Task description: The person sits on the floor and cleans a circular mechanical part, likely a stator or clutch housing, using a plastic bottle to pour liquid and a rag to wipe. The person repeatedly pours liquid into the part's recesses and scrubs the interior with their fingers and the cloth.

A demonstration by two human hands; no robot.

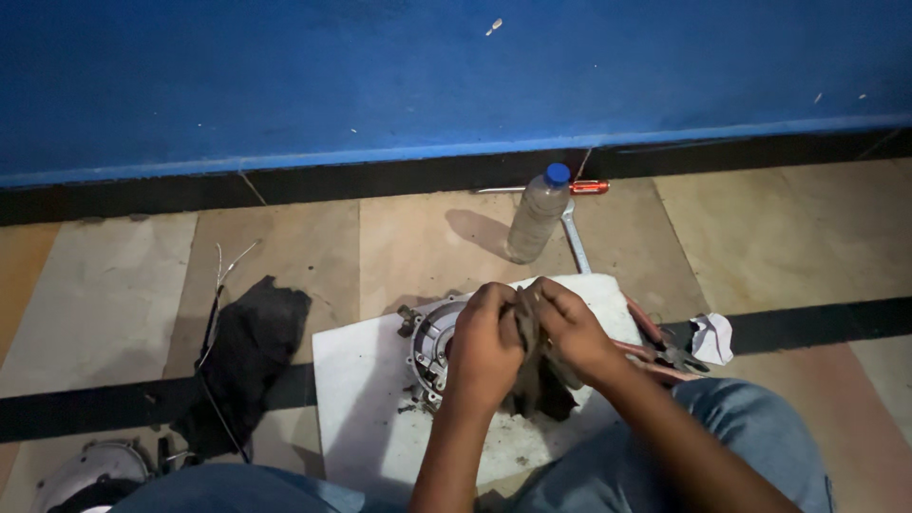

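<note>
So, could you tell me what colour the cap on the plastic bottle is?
Blue; the cap tops the clear bottle, seen in the head view.

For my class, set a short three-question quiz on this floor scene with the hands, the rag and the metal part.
1. True or false: both hands, left hand and right hand, grip the dark rag.
2. What lies under the round metal housing? A) white board B) black cloth C) bare tile
3. Name the colour of the cap on the plastic bottle standing near the blue wall.

Key
1. True: both hands close on the rag, above the housing.
2. A: the housing rests on the white board.
3. Blue.
</note>
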